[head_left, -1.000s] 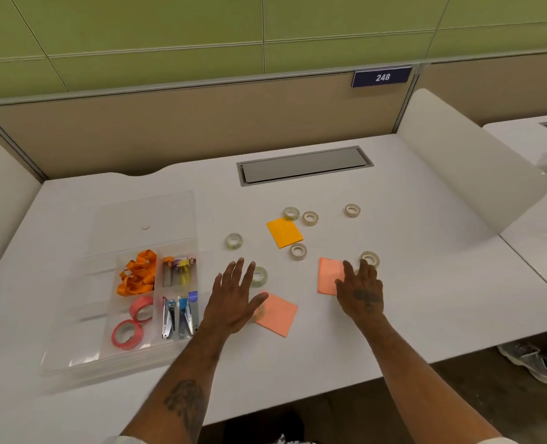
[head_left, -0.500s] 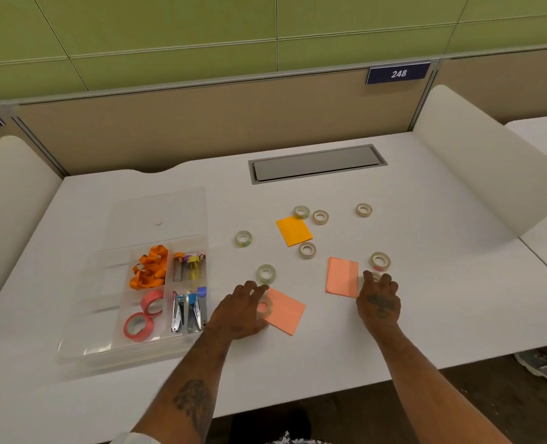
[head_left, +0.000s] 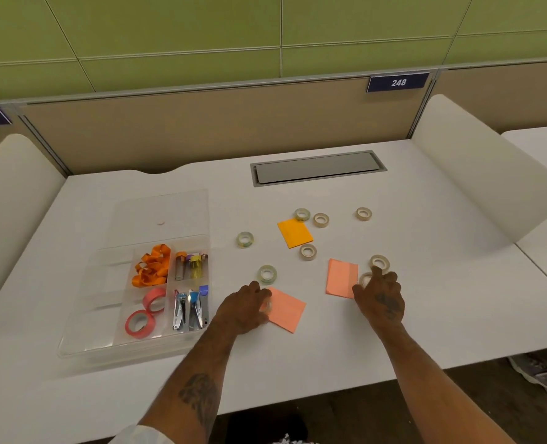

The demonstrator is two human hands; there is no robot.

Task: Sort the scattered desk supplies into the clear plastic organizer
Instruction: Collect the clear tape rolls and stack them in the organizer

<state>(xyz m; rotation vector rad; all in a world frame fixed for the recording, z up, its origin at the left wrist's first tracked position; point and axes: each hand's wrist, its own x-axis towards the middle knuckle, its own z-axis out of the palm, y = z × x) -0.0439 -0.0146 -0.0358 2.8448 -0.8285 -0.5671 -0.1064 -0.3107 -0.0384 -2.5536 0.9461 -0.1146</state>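
Though each half hidden, tape roll (head_left: 267, 306) in left hand (head_left: 244, 310), second roll (head_left: 365, 278) in right hand (head_left: 382, 299), fingers (head_left: 378, 273) gripping.

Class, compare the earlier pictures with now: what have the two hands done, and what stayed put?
Both hands curled from flat: the left hand now grips the near tape roll, the right hand pinches the right tape roll. Organizer, sticky pads and other rolls unmoved.

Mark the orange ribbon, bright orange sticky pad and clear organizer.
orange ribbon (head_left: 152, 265), head view, middle of the bundle.
bright orange sticky pad (head_left: 295, 233), head view, centre of top sheet.
clear organizer (head_left: 144, 216), head view, bare floor of far compartment.
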